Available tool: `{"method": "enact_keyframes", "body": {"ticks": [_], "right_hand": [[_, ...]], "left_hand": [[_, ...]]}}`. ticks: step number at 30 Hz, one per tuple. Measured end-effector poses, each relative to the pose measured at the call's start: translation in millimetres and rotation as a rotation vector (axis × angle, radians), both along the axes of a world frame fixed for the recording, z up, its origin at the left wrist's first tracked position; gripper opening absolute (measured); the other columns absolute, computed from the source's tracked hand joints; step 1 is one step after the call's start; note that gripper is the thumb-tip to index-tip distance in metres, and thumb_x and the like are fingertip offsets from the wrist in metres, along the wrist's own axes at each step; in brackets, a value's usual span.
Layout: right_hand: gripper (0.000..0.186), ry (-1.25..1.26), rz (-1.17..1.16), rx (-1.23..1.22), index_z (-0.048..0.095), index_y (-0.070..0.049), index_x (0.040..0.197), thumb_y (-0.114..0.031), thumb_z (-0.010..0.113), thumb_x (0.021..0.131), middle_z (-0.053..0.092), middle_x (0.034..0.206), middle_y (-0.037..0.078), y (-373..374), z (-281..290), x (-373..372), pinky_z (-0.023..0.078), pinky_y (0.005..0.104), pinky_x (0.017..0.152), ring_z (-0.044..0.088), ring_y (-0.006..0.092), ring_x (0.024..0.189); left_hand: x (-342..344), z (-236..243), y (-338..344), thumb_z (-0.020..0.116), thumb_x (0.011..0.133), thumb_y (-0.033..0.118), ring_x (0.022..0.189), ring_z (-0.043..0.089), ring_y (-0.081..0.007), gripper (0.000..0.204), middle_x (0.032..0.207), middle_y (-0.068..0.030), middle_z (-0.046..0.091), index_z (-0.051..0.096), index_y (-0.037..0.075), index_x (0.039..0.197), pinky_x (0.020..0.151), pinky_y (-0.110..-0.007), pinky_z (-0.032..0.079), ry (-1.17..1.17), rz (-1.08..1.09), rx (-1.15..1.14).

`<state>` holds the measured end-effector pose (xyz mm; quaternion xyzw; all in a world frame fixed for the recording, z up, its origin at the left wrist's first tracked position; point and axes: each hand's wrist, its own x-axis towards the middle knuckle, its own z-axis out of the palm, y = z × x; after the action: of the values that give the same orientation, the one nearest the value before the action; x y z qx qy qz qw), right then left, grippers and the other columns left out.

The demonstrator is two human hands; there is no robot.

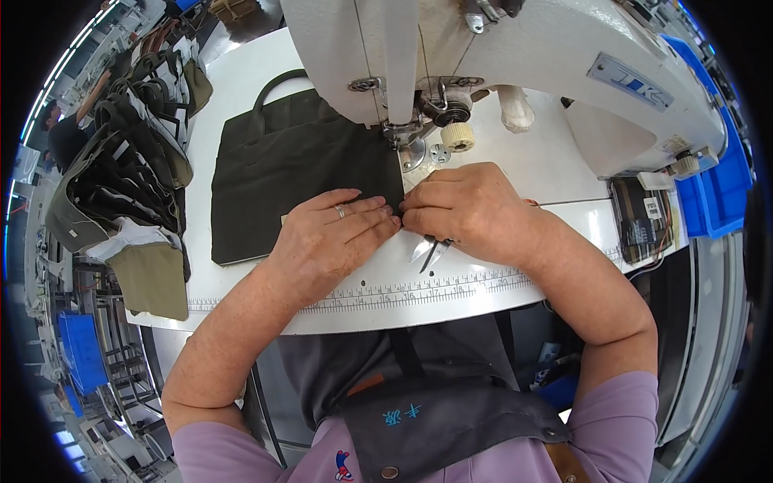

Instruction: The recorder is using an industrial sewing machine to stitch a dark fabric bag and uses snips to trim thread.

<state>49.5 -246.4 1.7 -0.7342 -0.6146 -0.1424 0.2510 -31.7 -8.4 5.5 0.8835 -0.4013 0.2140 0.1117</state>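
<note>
1. Left hand first, mid-frame: laid out flat with the fingers stretched and close together, pressing on the lower right part of a dark bag. There's a ring on one finger.
2. Right hand, just right of centre: fingers curled, tips bunched at the bag's right edge, right by the left fingertips. Can't tell if they're actually pinching the fabric.
3. Silver snips poke out under that right hand, blades toward the bottom of the frame – the grip on them is hidden.
4. The bag itself lies flat left of centre on a white table, its handle looping toward the top. Its upper right side runs up to the needle area of a white sewing machine, which fills the top and upper right.
5. A ruler strip follows the table's near edge, below both hands.
6. Further out – a heap of dark and olive fabric pieces at the left, a blue bin at the far right, and another person in the upper left.
</note>
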Motion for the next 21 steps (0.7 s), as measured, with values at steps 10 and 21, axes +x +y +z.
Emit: {"method": "enact_keyframes", "body": {"ticks": [10, 21], "right_hand": [[0.023, 0.288, -0.02, -0.075, 0.077, -0.01, 0.088, -0.01, 0.083, 0.066, 0.068, 0.084, 0.002, -6.9, 7.2, 3.1, 0.057, 0.0375, 0.068, 0.069, 0.0234, 0.079], [0.037, 0.178, -0.312, -0.198, 0.076, -0.018, 0.113, -0.017, 0.08, 0.076, 0.068, 0.087, 0.006, -2.7, 2.2, 12.1, 0.055, 0.042, 0.07, 0.07, 0.0283, 0.083]], "left_hand": [[4.2, 1.7, 15.2, 0.058, 0.075, -0.012, 0.135, 0.058, -0.0259, 0.059, 0.142, -0.0071, 0.063, 0.07, 0.014, 0.127, 0.12, -0.054, 0.037, 0.447, -0.049, -0.068], [48.8, -5.8, 29.6, 0.062, 0.077, -0.004, 0.126, 0.062, -0.0246, 0.05, 0.131, -0.0046, 0.069, 0.075, 0.016, 0.121, 0.116, -0.048, 0.044, 0.272, -0.027, -0.026]]}}
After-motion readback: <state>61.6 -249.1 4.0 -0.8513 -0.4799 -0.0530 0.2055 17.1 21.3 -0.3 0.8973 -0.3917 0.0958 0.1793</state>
